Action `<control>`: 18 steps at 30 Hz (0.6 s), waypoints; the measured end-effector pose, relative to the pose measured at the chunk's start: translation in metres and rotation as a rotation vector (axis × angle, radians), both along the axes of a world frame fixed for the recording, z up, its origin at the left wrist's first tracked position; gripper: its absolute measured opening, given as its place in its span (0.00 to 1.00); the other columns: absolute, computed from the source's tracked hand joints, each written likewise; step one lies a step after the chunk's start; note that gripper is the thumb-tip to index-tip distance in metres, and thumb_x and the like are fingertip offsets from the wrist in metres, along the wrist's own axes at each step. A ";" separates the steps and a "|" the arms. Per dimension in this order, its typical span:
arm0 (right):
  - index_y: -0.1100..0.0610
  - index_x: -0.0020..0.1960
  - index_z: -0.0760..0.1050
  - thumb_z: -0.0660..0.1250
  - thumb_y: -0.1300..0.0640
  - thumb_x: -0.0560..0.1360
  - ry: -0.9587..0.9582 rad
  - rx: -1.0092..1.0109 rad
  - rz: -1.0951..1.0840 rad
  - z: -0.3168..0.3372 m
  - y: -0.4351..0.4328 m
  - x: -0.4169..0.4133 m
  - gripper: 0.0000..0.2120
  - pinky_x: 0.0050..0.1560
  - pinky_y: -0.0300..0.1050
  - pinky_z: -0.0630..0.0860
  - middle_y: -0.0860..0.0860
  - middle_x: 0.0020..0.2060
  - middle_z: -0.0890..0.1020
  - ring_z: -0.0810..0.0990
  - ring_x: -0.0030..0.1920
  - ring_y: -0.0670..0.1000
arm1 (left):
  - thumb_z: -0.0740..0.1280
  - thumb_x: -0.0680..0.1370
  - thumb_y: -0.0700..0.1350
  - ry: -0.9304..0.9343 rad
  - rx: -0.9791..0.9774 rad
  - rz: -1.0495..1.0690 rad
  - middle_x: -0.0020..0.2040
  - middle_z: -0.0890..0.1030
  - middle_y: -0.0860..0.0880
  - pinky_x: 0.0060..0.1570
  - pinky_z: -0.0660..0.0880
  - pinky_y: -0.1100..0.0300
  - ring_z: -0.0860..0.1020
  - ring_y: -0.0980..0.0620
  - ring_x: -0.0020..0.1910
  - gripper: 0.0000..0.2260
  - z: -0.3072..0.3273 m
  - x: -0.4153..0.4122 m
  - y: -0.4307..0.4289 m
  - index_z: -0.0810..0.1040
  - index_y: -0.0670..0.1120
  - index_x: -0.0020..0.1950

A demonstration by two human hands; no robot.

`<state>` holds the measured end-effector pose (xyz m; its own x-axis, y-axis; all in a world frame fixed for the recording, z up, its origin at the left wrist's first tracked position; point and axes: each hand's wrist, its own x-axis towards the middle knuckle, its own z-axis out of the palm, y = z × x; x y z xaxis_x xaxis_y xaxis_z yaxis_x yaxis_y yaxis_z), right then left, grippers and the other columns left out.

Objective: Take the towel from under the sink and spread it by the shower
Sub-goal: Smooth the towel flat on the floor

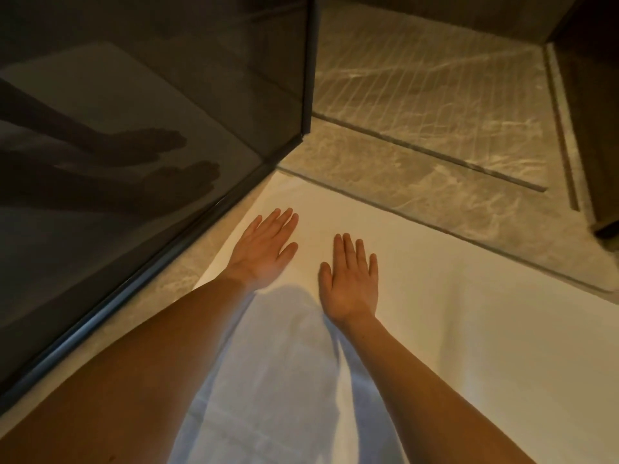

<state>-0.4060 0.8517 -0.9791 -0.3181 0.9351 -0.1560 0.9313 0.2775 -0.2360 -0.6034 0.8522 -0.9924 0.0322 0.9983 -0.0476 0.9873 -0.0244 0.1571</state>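
Observation:
A white towel (452,296) lies flat on the marble floor, its far edge running along the shower threshold and its left edge beside the dark glass panel. My left hand (264,249) rests palm down on the towel near its far left corner, fingers straight. A little to the right, my right hand (350,279) lies flat on the towel too, fingers together and extended. Both forearms reach in from the bottom of the view and cast a bluish shadow on the cloth between them.
A dark tinted glass shower panel (150,128) with a metal bottom rail stands at the left and mirrors my arms. The grooved marble shower floor (435,95) lies beyond a drain slot (435,155). A dark wall or door (593,128) stands at the right.

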 end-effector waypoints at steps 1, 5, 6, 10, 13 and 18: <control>0.52 0.80 0.41 0.41 0.44 0.82 0.029 0.001 -0.017 0.003 0.004 -0.001 0.29 0.77 0.55 0.39 0.49 0.80 0.44 0.39 0.79 0.52 | 0.44 0.83 0.57 0.000 -0.009 0.017 0.81 0.43 0.54 0.76 0.37 0.55 0.40 0.56 0.79 0.27 0.001 0.001 0.000 0.43 0.53 0.80; 0.54 0.80 0.44 0.42 0.47 0.83 0.079 0.158 -0.077 0.015 0.054 -0.014 0.28 0.78 0.54 0.40 0.50 0.80 0.48 0.43 0.79 0.52 | 0.47 0.83 0.54 0.019 0.078 0.016 0.81 0.46 0.51 0.76 0.39 0.52 0.43 0.52 0.79 0.26 0.010 0.030 0.032 0.46 0.50 0.81; 0.54 0.80 0.45 0.42 0.48 0.83 0.050 0.148 -0.057 0.018 0.068 -0.019 0.27 0.78 0.54 0.41 0.50 0.80 0.48 0.43 0.79 0.52 | 0.46 0.83 0.54 0.054 0.087 -0.042 0.81 0.47 0.51 0.76 0.39 0.52 0.43 0.52 0.79 0.26 0.013 0.044 0.043 0.45 0.49 0.81; 0.54 0.80 0.44 0.41 0.47 0.83 -0.021 0.021 0.027 0.009 0.085 -0.014 0.27 0.77 0.53 0.42 0.49 0.80 0.47 0.43 0.79 0.50 | 0.46 0.84 0.54 0.089 -0.013 -0.088 0.81 0.44 0.52 0.77 0.39 0.52 0.42 0.53 0.79 0.27 0.006 0.065 0.062 0.42 0.49 0.80; 0.54 0.80 0.43 0.41 0.45 0.83 0.004 0.064 0.075 -0.004 0.083 0.014 0.28 0.78 0.51 0.41 0.48 0.80 0.47 0.42 0.79 0.49 | 0.44 0.84 0.55 0.047 0.006 -0.110 0.81 0.45 0.52 0.76 0.39 0.54 0.42 0.54 0.79 0.26 -0.003 0.049 0.065 0.44 0.50 0.81; 0.54 0.80 0.45 0.43 0.47 0.83 -0.004 0.116 -0.041 -0.012 0.078 0.094 0.28 0.78 0.51 0.42 0.49 0.80 0.49 0.45 0.79 0.50 | 0.43 0.82 0.59 -0.008 0.008 -0.058 0.81 0.46 0.50 0.76 0.41 0.56 0.43 0.53 0.79 0.30 -0.007 0.011 0.070 0.46 0.47 0.81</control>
